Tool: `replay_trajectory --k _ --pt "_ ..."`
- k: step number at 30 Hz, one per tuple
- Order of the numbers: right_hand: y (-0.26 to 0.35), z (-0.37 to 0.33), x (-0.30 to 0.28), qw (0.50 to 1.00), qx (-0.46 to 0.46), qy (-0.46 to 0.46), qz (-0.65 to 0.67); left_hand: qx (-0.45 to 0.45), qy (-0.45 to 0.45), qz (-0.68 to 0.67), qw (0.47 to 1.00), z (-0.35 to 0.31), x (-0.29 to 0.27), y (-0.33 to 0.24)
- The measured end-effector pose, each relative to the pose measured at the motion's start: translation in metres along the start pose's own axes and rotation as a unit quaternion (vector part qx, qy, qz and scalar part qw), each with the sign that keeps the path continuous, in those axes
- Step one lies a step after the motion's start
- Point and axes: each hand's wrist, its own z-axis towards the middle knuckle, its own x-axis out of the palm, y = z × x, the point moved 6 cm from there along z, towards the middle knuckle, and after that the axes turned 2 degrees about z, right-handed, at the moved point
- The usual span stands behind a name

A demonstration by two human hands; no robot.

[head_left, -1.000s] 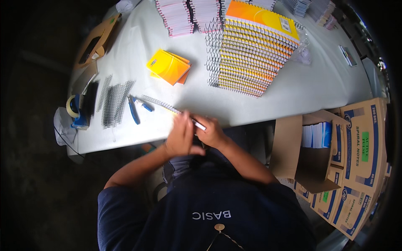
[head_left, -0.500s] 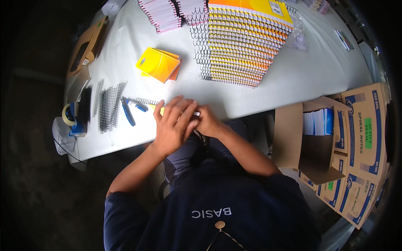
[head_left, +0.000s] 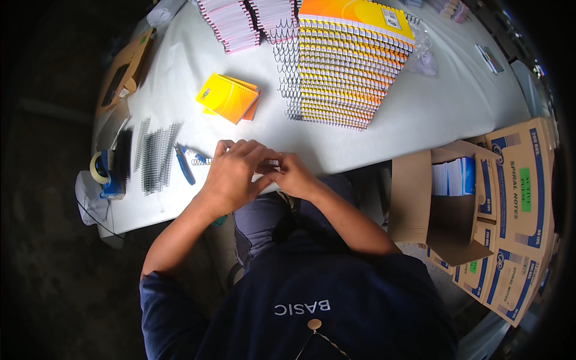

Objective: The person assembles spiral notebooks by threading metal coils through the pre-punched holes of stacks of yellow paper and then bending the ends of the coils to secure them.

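Grey coil (head_left: pixel 200 162), prob. wire, pt. hidden.

Left hand (head_left: pixel 234 170) curls palm down, close beside curled right hand (head_left: pixel 294 176).

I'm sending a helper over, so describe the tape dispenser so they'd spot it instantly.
Find the white-covered table, left end. There, beside the black spiral coils, sits the tape dispenser. Unlike those coils, it's blue with a pale tape roll.

Notebook stack (head_left: pixel 348 78) ahead, free tabletop (head_left: pixel 453 105) to its right
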Motion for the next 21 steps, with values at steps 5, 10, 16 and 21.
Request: replay_trajectory --k 5,10,16,21 --pt "0.008 0.0 -0.001 0.985 0.002 0.029 -0.173 0.058 -0.041 0.05 0.996 -0.002 0.006 -0.002" --pt "0.02 -0.005 -0.001 0.977 0.049 0.02 -0.208 0.05 -0.032 0.084 0.995 0.003 0.0 -0.003" --pt "0.125 -0.027 -0.015 0.96 -0.247 -0.061 -0.114 0.043 -0.135 0.077 0.987 0.025 -0.092 -0.039" --pt "0.284 -0.029 -0.08 0.766 -0.506 -0.203 -0.342 0.194 -0.436 0.036 0.878 0.077 -0.162 -0.055"
